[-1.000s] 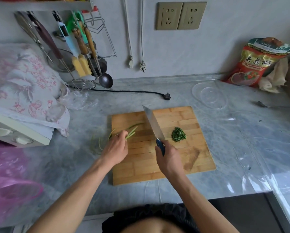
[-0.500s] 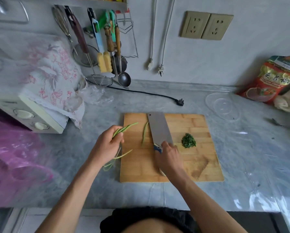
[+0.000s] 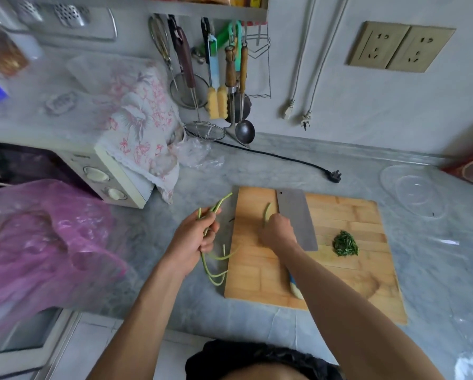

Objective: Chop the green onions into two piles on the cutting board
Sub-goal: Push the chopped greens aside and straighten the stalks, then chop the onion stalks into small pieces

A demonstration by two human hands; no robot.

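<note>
Left hand (image 3: 194, 239) gripped a loose bunch of green onions (image 3: 212, 259), fingers curled round the stalks, held off the left edge of the cutting board (image 3: 347, 270) above the table (image 3: 175, 292); the stalk ends trailed down and curled just onto the board's left edge. Right hand (image 3: 278, 229) reached across the board's far left part with fingers curled at a single stray stalk (image 3: 266, 212) lying there; it appeared to pinch that stalk, though the fingertips were hidden behind the knuckles. A cleaver (image 3: 297, 218) lay flat on the board just right of that hand, its blade toward the far edge, its handle running back under the right forearm. One pile of chopped green onion (image 3: 345, 244) sat right of the blade, in the board's right half, so the first pile looked done and the second not yet begun.

The step in hand seemed to be gathering the remaining stalks for the next round of cutting. To do it well, the stray stalk should join the bunch, the ends should be squared up, and the bunch laid across the bare left half of the board, well apart from the finished pile. Only then should the cleaver be taken up, with the holding fingertips tucked back from the blade
</note>
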